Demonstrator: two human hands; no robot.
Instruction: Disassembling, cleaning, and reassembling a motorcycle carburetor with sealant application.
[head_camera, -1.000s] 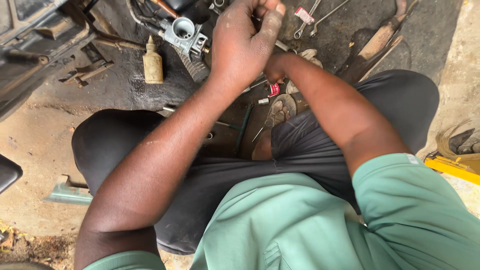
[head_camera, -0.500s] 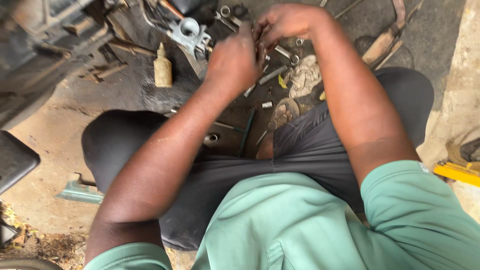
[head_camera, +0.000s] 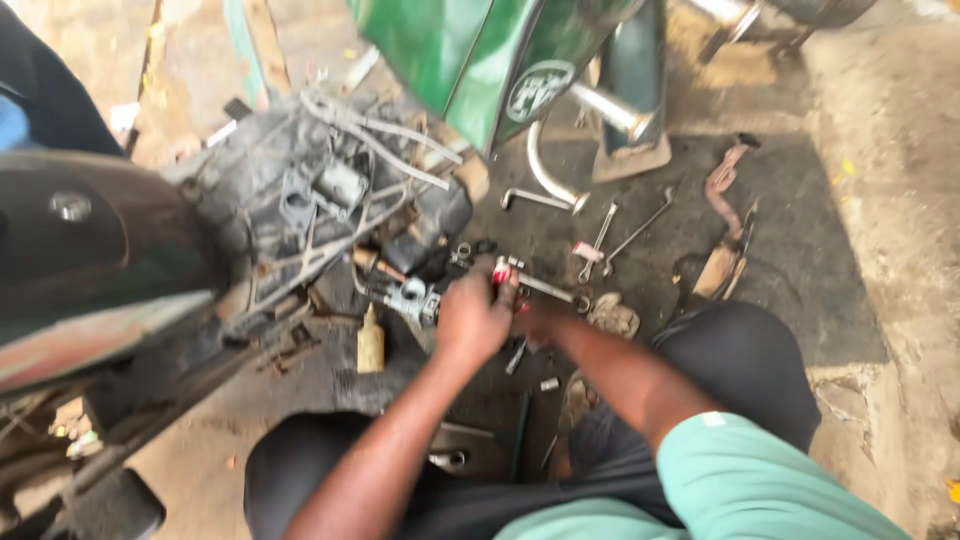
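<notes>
My left hand (head_camera: 472, 318) is closed around a small red and white object (head_camera: 502, 271) held just above the oily ground. My right hand (head_camera: 537, 320) sits close behind the left, mostly hidden by it, fingers touching the same small object. A metal carburettor-like part (head_camera: 412, 298) lies just left of my left hand. A long metal rod with a socket end (head_camera: 548, 289) lies just beyond my hands. I sit on the ground with dark trousers and a green shirt.
A motorcycle engine (head_camera: 320, 200) with cables stands at the left, a green fuel tank (head_camera: 480, 60) behind it. A small yellowish bottle (head_camera: 370, 342) stands near the engine. Spanners (head_camera: 600, 240), a rag (head_camera: 612, 316) and pliers (head_camera: 722, 180) lie scattered on the dark ground at the right.
The view has tilted up, showing the motorcycle and green tank. My hands have stayed together over the tools, now appearing smaller and farther out, working on the small red object.
</notes>
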